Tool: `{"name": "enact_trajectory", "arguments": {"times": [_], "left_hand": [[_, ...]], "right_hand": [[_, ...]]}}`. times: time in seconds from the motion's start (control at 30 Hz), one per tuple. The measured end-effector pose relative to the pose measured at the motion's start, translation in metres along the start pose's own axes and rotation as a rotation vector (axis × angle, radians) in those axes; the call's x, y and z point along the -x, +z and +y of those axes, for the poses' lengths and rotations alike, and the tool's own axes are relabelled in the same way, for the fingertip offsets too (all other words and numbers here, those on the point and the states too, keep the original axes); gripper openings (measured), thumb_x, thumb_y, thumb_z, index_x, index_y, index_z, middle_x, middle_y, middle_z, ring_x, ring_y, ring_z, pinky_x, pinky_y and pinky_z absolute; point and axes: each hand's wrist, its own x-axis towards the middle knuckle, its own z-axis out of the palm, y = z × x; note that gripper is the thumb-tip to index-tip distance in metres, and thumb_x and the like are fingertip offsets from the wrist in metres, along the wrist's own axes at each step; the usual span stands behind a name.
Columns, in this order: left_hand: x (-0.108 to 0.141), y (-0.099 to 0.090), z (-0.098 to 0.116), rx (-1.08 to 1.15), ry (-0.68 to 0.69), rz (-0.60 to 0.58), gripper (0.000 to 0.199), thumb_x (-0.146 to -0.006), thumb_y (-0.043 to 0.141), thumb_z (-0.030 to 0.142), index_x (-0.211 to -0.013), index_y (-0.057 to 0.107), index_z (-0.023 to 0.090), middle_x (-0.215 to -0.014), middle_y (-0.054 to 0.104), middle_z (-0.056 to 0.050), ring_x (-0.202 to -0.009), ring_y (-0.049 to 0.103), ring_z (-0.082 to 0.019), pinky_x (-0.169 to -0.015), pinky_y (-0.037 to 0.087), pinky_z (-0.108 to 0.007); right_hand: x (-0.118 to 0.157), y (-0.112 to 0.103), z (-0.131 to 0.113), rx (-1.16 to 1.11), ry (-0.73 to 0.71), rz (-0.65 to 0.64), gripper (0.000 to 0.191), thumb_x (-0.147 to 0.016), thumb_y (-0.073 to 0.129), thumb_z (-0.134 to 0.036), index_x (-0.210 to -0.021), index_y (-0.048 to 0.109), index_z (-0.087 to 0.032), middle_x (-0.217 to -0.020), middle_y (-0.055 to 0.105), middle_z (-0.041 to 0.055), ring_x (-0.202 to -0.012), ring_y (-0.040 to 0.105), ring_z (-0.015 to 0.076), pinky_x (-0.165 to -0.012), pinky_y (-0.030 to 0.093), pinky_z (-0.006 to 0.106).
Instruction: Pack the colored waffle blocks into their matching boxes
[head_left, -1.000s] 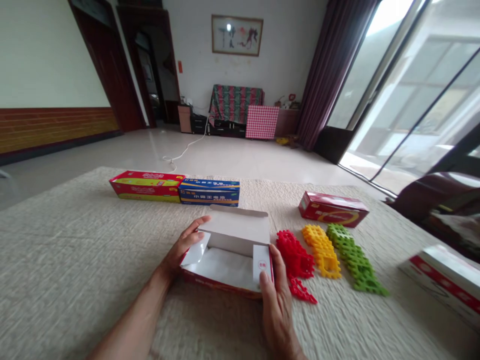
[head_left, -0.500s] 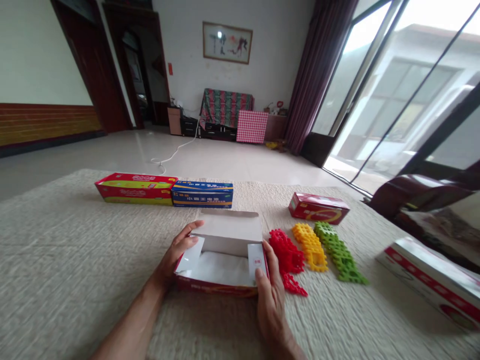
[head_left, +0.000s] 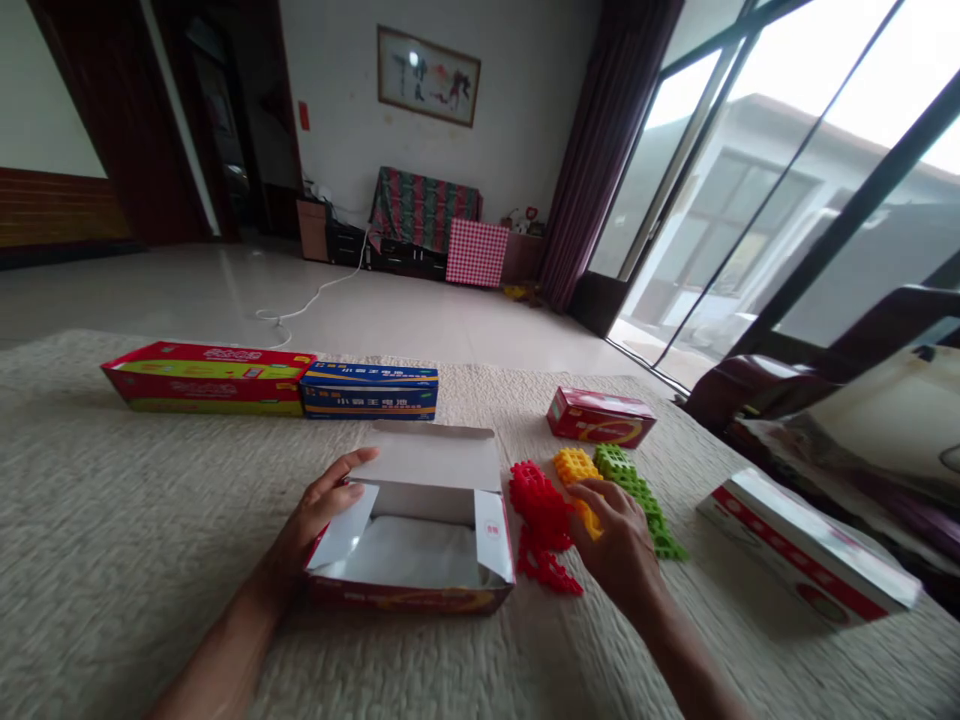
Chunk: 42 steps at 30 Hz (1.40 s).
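Note:
An open cardboard box stands on the beige cover in front of me, its white lid raised and side flaps spread. White lining shows inside it. My left hand grips the box's left side, thumb on the flap. Over the yellow plastic lattice pieces hovers my right hand, palm down, fingers apart and slightly bent; it partly hides them, and whether the fingertips touch is unclear. Red lattice pieces lie in a heap between that hand and the box. Green lattice pieces form a row just beyond it.
Behind the open box stand a red-and-yellow box and a blue box, end to end. A small red box sits past the lattice pieces. At the right lies a white-and-red box. The beige cover spreads underneath.
My right hand has let go of the open box and moved right, over the yellow pieces. My left hand stays on the box. The view has turned slightly right.

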Motion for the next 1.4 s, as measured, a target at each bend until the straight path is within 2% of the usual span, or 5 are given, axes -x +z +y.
{"name": "enact_trajectory", "arguments": {"times": [0.43,0.67,0.9,1.17,1.4], "left_hand": [[-0.003,-0.003,0.003,0.148,0.053,-0.050,0.069,-0.076,0.066,0.037,-0.140,0.042,0.028,-0.093,0.070,-0.002,-0.065,0.062,-0.014,-0.059,0.045,-0.023],[-0.011,-0.017,0.021,-0.152,0.536,0.384,0.045,-0.076,0.067,0.038,-0.118,0.063,0.022,-0.106,0.067,-0.005,-0.105,0.058,-0.023,-0.091,0.042,-0.031],[0.023,0.023,0.063,-0.952,0.674,-0.139,0.057,-0.065,0.076,0.022,-0.120,0.065,0.028,-0.135,0.055,-0.008,-0.126,0.045,-0.034,-0.109,0.030,-0.050],[0.016,0.015,0.050,-0.977,0.598,-0.178,0.059,-0.062,0.052,0.002,-0.112,0.069,0.027,-0.119,0.066,-0.005,-0.118,0.052,-0.029,-0.107,0.037,-0.046],[0.013,0.006,0.058,-0.949,0.601,-0.166,0.048,-0.068,0.043,0.002,-0.098,0.074,0.026,-0.099,0.070,-0.004,-0.098,0.063,-0.025,-0.094,0.045,-0.037]], "right_hand": [[0.005,0.014,0.002,0.144,-0.141,0.019,0.025,-0.087,0.049,-0.034,-0.094,0.071,-0.023,-0.099,0.069,0.0073,-0.092,0.061,0.0253,-0.085,0.039,0.043],[0.004,0.018,0.008,0.139,-0.203,0.094,0.028,-0.088,0.045,-0.037,-0.092,0.070,-0.024,-0.093,0.071,0.0071,-0.090,0.063,0.0268,-0.082,0.040,0.043],[-0.012,-0.018,-0.030,-0.071,-0.029,0.181,0.025,-0.088,0.046,-0.041,-0.097,0.061,-0.023,-0.095,0.069,0.0090,-0.078,0.066,0.0228,-0.065,0.049,0.034],[-0.055,-0.043,-0.149,-0.423,-0.369,-0.427,0.024,-0.096,0.033,-0.028,-0.093,0.057,-0.023,-0.079,0.064,0.0024,-0.065,0.058,0.0138,-0.060,0.049,0.028],[-0.056,-0.052,-0.129,-0.265,-0.419,-0.461,0.024,-0.097,0.034,-0.030,-0.086,0.054,-0.023,-0.077,0.063,0.0030,-0.067,0.056,0.0149,-0.059,0.046,0.028]]}}
